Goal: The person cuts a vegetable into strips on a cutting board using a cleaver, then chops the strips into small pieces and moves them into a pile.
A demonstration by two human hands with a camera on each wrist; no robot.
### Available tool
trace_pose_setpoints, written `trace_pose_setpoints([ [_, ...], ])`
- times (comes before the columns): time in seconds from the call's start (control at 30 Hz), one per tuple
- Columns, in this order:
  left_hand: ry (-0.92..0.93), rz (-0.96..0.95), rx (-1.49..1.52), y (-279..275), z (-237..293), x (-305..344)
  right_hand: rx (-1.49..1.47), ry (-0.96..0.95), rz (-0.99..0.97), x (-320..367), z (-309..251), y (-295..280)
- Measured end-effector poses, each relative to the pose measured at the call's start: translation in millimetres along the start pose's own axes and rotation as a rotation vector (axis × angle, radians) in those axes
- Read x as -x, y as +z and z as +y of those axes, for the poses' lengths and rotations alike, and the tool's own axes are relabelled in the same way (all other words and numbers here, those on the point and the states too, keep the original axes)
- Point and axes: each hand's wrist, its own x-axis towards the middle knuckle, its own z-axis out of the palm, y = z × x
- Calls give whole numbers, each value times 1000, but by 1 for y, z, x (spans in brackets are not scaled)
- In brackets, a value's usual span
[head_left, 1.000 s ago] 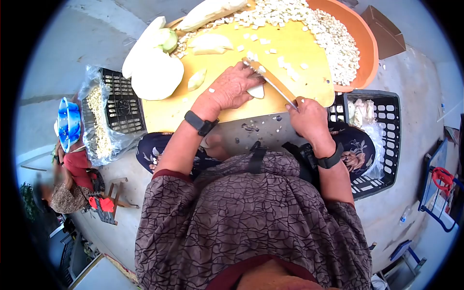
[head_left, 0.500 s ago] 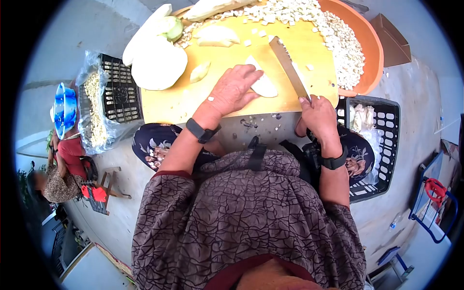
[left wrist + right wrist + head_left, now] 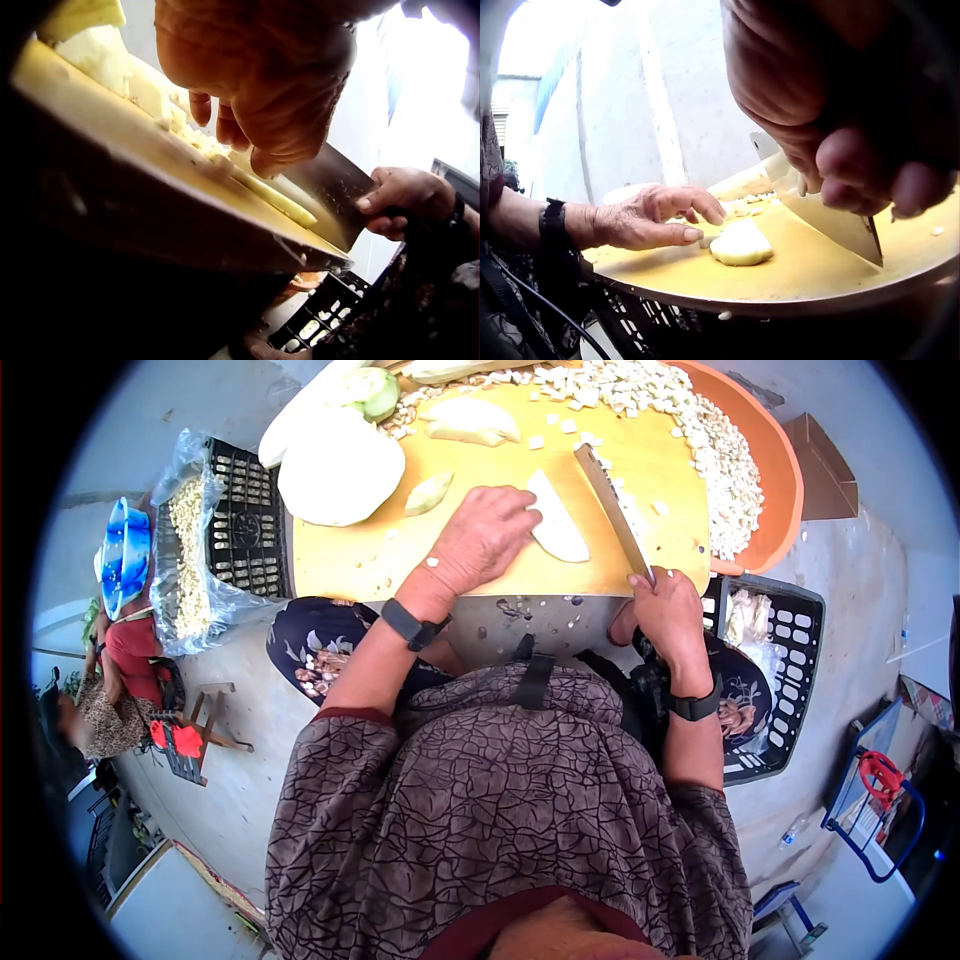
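A long pale wedge of peeled vegetable [image 3: 558, 525] lies flat on the yellow cutting board [image 3: 340, 565]. My left hand [image 3: 485, 535] is at the wedge's left side, its fingers loosely bent and its fingertips right at the edge. The right wrist view shows its thumb and fingers spread beside the thick cut end of the wedge [image 3: 741, 246]. My right hand [image 3: 668, 615] grips the handle of a cleaver [image 3: 615, 505] at the board's near right edge. The broad blade [image 3: 330, 180] stands on edge, right of the wedge and apart from it.
Large peeled vegetables [image 3: 340, 475] and cut chunks [image 3: 470, 422] lie on the board's left and back. Diced pieces [image 3: 725, 480] fill an orange basin [image 3: 785, 490] behind the right side. Black crates [image 3: 245, 510] stand on both sides; another person [image 3: 120, 710] sits far left.
The cleaver has come away from the wedge to the right, its blade swinging more upright in the head view. My left hand has eased left, uncovering the wedge.
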Motion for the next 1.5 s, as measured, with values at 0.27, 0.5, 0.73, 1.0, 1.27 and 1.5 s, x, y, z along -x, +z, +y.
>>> trace_pose_setpoints([
  [0.27,16,-63,81,21,15,-5,-33,-70,-5,11,-11,-12],
  [0.5,29,53,77,27,16,-5,-3,-218,-25,23,-25,-21],
  [0.73,6,31,75,29,18,-7,52,-227,-49,28,-32,-22],
  [1.0,29,63,34,27,22,-9,54,-249,-118,26,-25,-29],
  [1.27,-15,46,92,29,21,-8,61,-274,-176,15,-24,-32],
  [1.5,-39,50,155,29,22,-10,89,-209,-206,8,-20,-22],
])
